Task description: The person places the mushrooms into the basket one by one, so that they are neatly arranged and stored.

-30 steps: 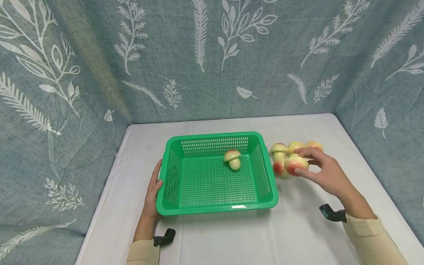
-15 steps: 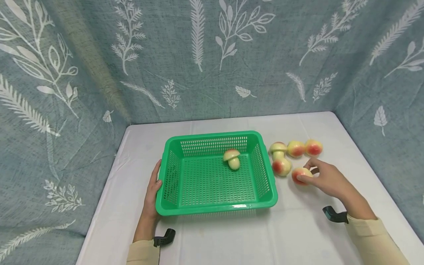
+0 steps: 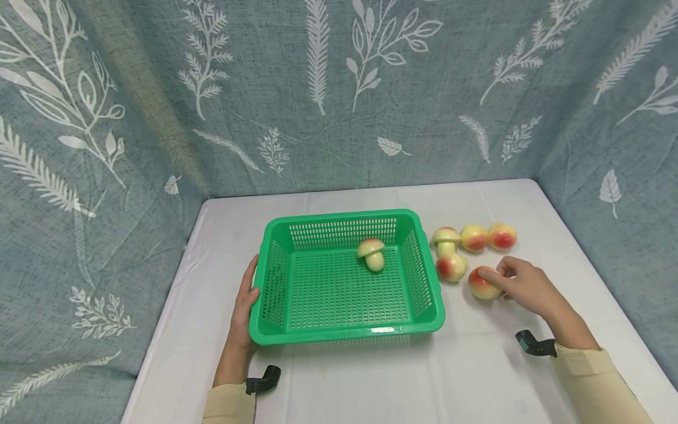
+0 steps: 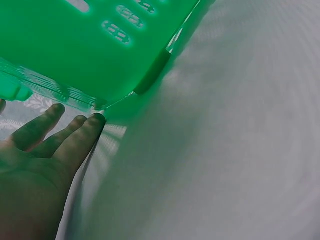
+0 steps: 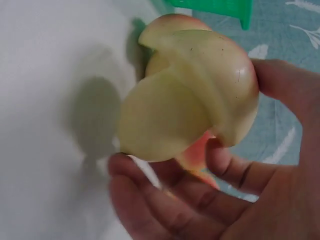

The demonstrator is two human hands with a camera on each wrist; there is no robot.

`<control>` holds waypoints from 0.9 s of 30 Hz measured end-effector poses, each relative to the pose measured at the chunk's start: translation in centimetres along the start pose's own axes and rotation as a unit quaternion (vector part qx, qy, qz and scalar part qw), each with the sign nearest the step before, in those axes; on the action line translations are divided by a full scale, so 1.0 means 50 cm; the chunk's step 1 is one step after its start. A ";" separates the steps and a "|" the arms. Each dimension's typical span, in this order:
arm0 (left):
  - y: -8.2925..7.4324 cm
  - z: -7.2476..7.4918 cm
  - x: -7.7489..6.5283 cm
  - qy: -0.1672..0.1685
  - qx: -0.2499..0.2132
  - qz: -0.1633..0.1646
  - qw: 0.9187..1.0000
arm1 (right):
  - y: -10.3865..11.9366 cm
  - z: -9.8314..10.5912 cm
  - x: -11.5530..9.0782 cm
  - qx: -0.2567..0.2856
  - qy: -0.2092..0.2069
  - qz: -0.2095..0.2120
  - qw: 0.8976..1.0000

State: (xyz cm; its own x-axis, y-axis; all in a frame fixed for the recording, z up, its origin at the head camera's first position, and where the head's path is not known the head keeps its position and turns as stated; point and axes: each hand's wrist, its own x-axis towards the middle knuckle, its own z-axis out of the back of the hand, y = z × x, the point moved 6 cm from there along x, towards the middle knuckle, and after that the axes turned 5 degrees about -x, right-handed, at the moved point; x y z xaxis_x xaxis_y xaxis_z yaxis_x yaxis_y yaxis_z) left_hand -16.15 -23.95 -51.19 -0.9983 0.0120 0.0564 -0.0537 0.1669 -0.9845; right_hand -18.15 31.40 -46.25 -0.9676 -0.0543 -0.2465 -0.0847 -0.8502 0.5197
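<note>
In the head view my right hand pinches a toy mushroom by its red-and-yellow cap. The right wrist view shows this mushroom's pale stem toward the camera, with thumb and fingers at its cap. My left hand rests against the left side of a green plastic basket. Its straight fingers touch the basket's outer wall in the left wrist view, where part of the hand is cut off. Another mushroom lies inside the basket, toward its back right.
Right of the basket, several more mushrooms lie on the white cloth: one with its stem showing, one in front of it, and two behind the right hand, the left one beside the right one. A patterned curtain surrounds the table.
The right hand has drawn its mushroom away from the group, toward the person and slightly right, and its cap has turned within the fingers. Left hand and basket stay in place.
</note>
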 end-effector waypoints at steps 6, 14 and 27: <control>-0.003 -0.001 0.000 0.003 -0.003 -0.003 1.000 | -0.018 -0.014 0.005 0.001 0.041 -0.053 0.998; -0.006 -0.002 0.001 0.006 -0.007 -0.010 1.000 | -0.030 -0.017 0.007 0.028 0.055 -0.099 0.993; -0.005 -0.004 0.000 0.013 -0.021 -0.020 1.000 | -0.067 -0.021 0.010 0.028 0.066 -0.117 0.991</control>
State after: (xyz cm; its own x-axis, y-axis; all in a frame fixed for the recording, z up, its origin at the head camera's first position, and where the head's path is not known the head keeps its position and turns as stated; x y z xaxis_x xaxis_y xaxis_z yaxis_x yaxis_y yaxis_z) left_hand -16.13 -23.79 -50.92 -0.9945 0.0309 0.0997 -0.0912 0.2084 -0.9738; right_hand -18.09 33.68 -48.99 -0.8806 0.0707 -0.4686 -0.3202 -0.8177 0.4783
